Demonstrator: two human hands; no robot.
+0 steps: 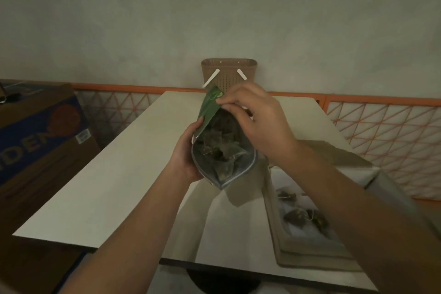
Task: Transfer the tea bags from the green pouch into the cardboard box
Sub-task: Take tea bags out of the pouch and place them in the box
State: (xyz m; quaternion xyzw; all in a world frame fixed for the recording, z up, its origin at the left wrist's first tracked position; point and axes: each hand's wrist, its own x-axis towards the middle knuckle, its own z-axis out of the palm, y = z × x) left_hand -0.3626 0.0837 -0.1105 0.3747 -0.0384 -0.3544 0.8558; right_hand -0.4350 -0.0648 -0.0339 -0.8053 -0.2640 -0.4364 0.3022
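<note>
Pale plaster wall and an orange lattice railing [381, 126] close off the far side, with a tan plastic basket [229, 71] standing at the back edge of the white worktop [114, 174].

Above the worktop the left hand [186, 153] wraps round the side of the green pouch [222, 150], its grip closed on the pouch wall so the mouth faces the camera. The right hand [257, 119] pinches the top lip of the pouch between thumb and fingertips, pulling it open; it holds no tea bag that I can see. Inside lies a heap of dark tea bags [219, 148], too jumbled to count. The cardboard box [310, 253] sits low on the right, flaps spread, partly under the right forearm.

Risks, as I judge them: the strings look tangled, so lifting one bag may drag out several, and some could fall on the worktop rather than in the box. The pouch is held off to the left of the box (not over it), so anything that slips out lands outside. A hard tug on the lip might tear it or jerk the pouch loose.

Counted: one pouch, one box, about three tea bags in the box [303, 215], one basket, two hands.
</note>
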